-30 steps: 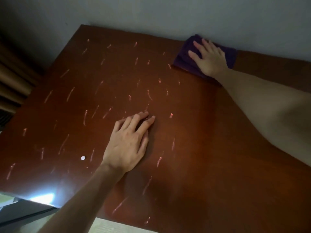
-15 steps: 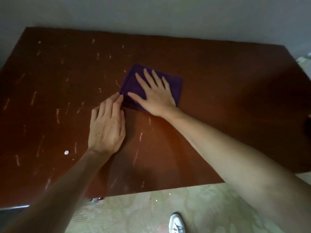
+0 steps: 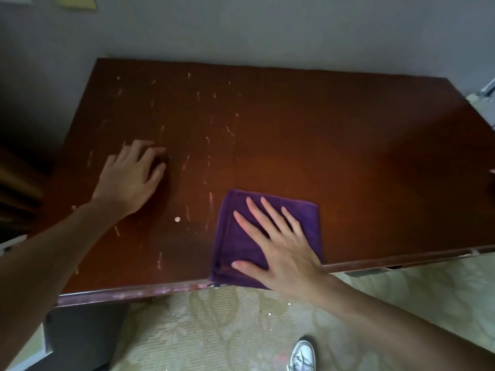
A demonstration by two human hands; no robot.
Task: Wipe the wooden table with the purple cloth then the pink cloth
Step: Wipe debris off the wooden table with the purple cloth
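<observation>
Head view: the wooden table (image 3: 334, 145) fills the middle of the frame, its far edge against a grey wall (image 3: 267, 30). The purple cloth (image 3: 233, 236), folded to a rough square, lies flat at the near edge of the table, its near corner reaching the rim. The right hand (image 3: 284, 253) rests palm-down on the cloth, fingers straight and spread, thumb out to the side (no part of the cloth is gripped or pinched). The left hand (image 3: 128, 180) lies on bare wood well apart from the cloth, toward the left side of the table, fingers loosely bent with tips on the surface, holding nothing. Pale streaks (image 3: 209, 145) mark the left half of the tabletop, and a small white dot (image 3: 177, 219) sits between the two hands. Below the table edge are a patterned floor (image 3: 214, 330) and a white shoe (image 3: 301, 356)
</observation>
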